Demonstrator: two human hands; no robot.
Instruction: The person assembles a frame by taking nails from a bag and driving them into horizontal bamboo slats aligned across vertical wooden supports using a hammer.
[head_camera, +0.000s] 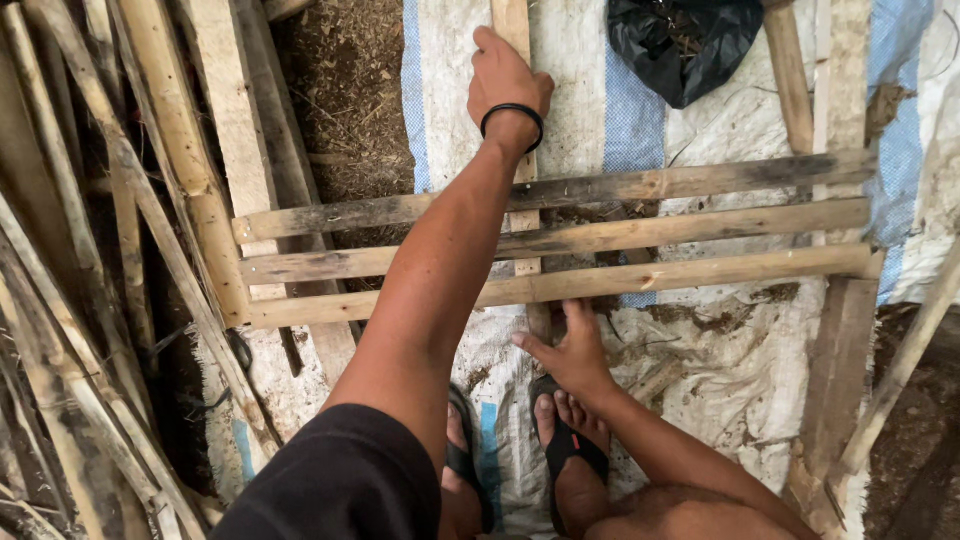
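Over the woven tarp, the left hand grasps the upright batten while the right hand, fingers released, steadies the lowest slat, seemingly aligning.

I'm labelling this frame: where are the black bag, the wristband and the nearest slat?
black bag (685, 45), head view, bag's middle
wristband (513, 112), head view, band on left wrist
nearest slat (700, 275), head view, slat's right half

Pale tan wooden slats, grey-weathered streaks; white woven tarp with blue stripes; black plastic bag at 1 o'clock; black wristband; black sandals.
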